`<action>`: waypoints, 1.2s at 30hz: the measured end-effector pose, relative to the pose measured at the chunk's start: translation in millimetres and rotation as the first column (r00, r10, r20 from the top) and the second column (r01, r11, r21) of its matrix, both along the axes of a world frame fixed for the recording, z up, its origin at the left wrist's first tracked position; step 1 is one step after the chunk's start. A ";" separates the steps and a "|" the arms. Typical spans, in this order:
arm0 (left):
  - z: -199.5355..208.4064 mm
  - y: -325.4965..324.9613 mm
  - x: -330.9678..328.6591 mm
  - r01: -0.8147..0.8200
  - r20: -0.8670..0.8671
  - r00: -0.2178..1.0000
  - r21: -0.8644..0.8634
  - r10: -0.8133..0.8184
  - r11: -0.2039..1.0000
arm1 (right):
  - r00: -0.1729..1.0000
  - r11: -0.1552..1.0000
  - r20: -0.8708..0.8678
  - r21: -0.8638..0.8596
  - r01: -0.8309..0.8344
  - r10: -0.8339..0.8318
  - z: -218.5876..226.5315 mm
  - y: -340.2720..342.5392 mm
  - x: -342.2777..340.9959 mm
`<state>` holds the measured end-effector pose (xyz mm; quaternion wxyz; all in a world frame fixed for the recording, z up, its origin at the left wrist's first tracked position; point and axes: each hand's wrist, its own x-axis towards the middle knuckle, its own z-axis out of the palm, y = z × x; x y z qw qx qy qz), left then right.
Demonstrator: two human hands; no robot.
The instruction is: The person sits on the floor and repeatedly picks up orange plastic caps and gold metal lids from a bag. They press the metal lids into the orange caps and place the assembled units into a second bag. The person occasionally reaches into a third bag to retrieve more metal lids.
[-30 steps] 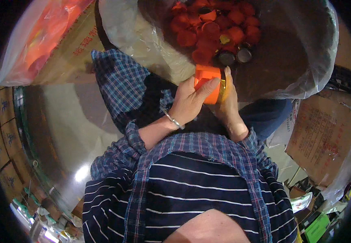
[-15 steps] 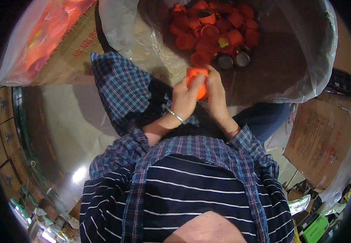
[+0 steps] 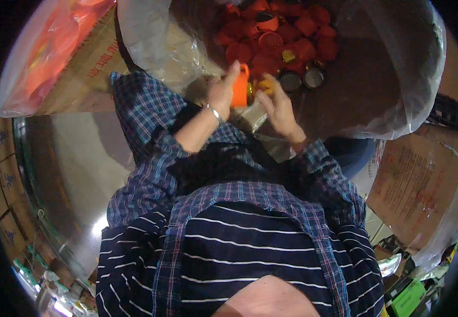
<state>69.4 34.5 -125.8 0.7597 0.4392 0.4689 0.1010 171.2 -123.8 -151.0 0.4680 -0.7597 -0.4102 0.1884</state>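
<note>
Just near the rim of the plastic-lined bin (image 3: 414,79) heaped with orange caps (image 3: 271,39), the left hand (image 3: 221,92) is gripping an orange cap (image 3: 239,87) while the right hand (image 3: 276,103) is pinching a yellow piece (image 3: 265,86).

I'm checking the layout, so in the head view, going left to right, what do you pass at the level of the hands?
Plastic bag of orange pieces → left hand → orange cap → small yellow piece → right hand → clear plastic liner.

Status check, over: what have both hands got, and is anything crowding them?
Left hand grips orange cap. Right hand pinches small yellow piece beside it. Pile of orange caps in bag-lined bin just beyond; nothing between hands.
</note>
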 end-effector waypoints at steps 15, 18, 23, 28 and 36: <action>-173.9 -43.2 109.3 0.564 -0.531 0.723 0.083 -0.443 0.821 | 0.689 0.643 0.512 -0.761 0.087 0.513 -178.3 -53.0 128.1; -202.8 -24.1 114.8 0.119 -0.278 0.959 0.204 -0.059 0.972 | 0.744 0.827 0.575 -0.559 0.055 0.339 -169.1 -46.4 122.0; -162.0 4.5 90.2 -0.194 -0.114 0.970 0.161 0.213 0.968 | 0.999 0.825 -0.011 -0.564 0.036 -0.050 -104.6 -9.1 114.9; -37.0 18.5 30.4 -0.254 0.279 0.909 -0.221 0.310 0.942 | 0.774 0.943 -0.542 -0.142 0.300 -0.327 13.6 16.6 100.0; 87.8 -43.5 -31.3 -0.051 0.535 0.815 -0.313 0.221 0.948 | 0.960 0.945 -0.248 0.262 0.195 -0.129 95.8 -8.5 -20.5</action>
